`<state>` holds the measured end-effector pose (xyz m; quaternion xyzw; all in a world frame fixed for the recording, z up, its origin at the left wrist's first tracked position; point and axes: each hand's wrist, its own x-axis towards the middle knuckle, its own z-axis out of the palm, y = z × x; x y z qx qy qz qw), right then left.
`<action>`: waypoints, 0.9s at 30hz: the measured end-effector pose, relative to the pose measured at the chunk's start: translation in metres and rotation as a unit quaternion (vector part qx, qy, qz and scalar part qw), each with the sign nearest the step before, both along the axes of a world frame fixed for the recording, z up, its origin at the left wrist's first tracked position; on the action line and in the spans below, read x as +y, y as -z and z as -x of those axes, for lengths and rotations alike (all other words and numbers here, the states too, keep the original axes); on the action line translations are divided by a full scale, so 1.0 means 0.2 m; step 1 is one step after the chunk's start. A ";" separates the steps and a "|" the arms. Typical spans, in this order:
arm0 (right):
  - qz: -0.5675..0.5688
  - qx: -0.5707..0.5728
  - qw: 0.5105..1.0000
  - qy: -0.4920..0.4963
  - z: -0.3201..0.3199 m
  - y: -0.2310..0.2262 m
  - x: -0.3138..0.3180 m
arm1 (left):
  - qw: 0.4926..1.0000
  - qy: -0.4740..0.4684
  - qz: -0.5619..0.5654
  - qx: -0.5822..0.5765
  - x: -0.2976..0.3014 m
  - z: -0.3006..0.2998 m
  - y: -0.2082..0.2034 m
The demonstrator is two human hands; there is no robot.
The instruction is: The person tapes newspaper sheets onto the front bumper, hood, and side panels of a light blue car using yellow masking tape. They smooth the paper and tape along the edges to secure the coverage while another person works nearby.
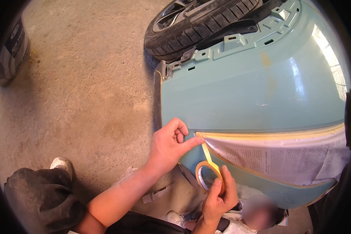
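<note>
A light-blue car bumper (238,97) lies to the right, with an opening covered by printed paper (277,156) edged in yellow tape. At that opening's left corner my left hand (168,145) is closed, its fingers curled in. Its thumb holds the end of a narrow strip of yellow masking tape (206,151) down against the bumper. The strip runs taut to a roll of masking tape (199,176) just below. Gripping the roll's right side between thumb and fingers is my right hand (220,197).
A wheel with a black tyre (206,31) lies beyond the bumper. A dark bucket (13,54) stands at far left on the concrete floor (93,78). Another person (261,212) is low down at the bottom right, near the bumper's edge. Scrap paper (156,195) lies beneath my left forearm.
</note>
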<state>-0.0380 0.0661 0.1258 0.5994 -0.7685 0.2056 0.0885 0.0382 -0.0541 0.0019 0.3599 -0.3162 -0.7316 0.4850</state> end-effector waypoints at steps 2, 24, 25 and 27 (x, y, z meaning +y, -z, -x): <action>-0.032 0.012 0.999 0.015 -0.02 -0.03 -0.01 | 0.999 -0.003 0.026 -0.040 0.00 0.00 0.00; -0.394 -0.279 0.874 -0.058 -0.18 0.03 0.18 | 0.986 -0.117 0.086 -0.085 0.12 0.08 -0.06; -0.374 -0.270 0.886 -0.052 -0.16 0.00 0.17 | 0.979 -0.142 0.112 -0.096 0.15 0.10 -0.06; -0.340 -0.267 0.901 -0.031 -0.17 -0.04 0.17 | 0.971 -0.154 0.143 -0.116 0.20 0.11 -0.05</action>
